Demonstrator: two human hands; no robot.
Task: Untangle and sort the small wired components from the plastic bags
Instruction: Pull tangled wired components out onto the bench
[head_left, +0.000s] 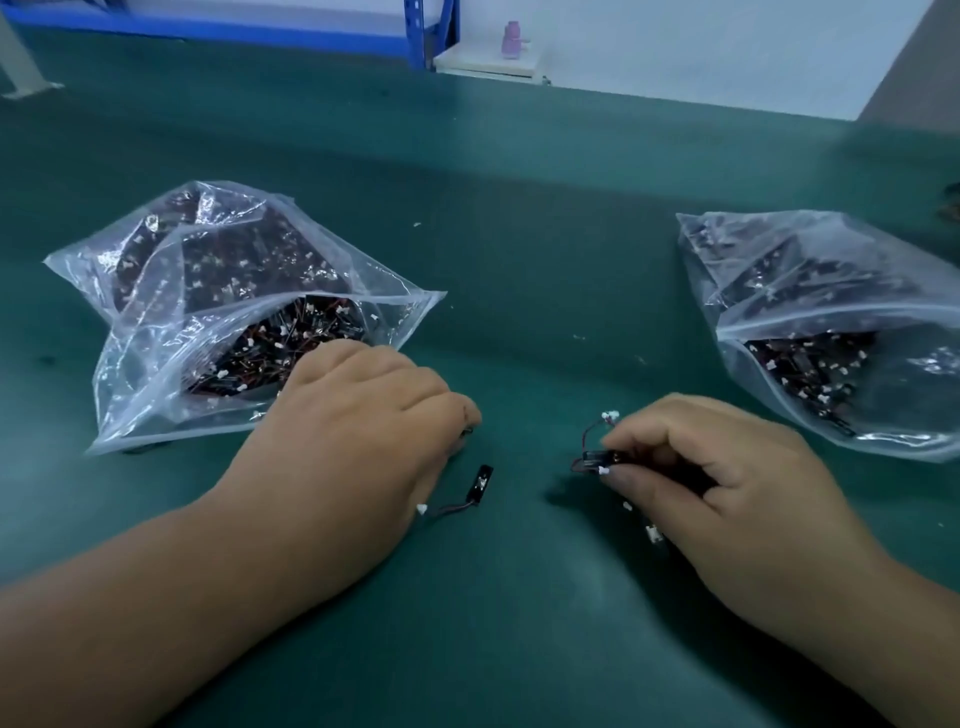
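Two clear plastic bags lie open on the green table, each full of small black wired components with white plugs: the left bag (228, 312) and the right bag (831, 332). My left hand (363, 421) sits in front of the left bag's mouth with fingers curled down; what its fingertips hold is hidden. A single black component (480, 486) with a thin wire and white plug lies on the table just right of that hand. My right hand (727, 467) pinches a small bunch of components (602, 460), whose wires and white plugs stick out to the left.
The green table (519, 260) runs far back to a white wall. A blue shelf frame (431, 31) and a white ledge with a pink object (511, 39) stand behind it. Tiny white bits lie scattered between the bags. Something dark shows at the right edge (953, 202).
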